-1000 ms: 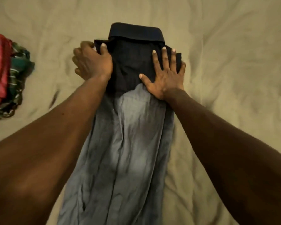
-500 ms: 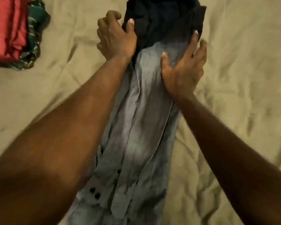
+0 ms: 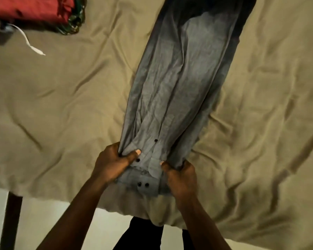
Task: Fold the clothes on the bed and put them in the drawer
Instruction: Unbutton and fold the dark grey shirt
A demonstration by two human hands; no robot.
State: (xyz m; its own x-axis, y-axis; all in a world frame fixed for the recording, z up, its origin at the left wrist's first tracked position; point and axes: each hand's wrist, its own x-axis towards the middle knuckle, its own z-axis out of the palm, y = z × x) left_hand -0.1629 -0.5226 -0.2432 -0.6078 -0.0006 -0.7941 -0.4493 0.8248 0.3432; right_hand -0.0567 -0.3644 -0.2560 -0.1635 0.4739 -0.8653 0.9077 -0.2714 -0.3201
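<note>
A long grey shirt [image 3: 179, 83], folded lengthwise into a narrow strip, lies on the beige bed sheet [image 3: 70, 105] and runs from the near edge to the top of the view. Its far end looks darker. Black buttons show at the near end on the cuffs. My left hand [image 3: 114, 163] grips the near left corner, thumb on top of the cloth. My right hand [image 3: 179, 175] grips the near right corner, fingers curled round the fabric.
A stack of folded clothes [image 3: 36, 9], red on top with a green patterned piece beneath, sits at the far left. A white cord [image 3: 28, 41] trails beside it. The bed's near edge [image 3: 43, 193], a dark bed leg [image 3: 11, 219] and pale floor show below.
Both hands left the shirt's far collar end and came back to its near end, where they now grip the corners. The view has tilted down toward the bed edge.
</note>
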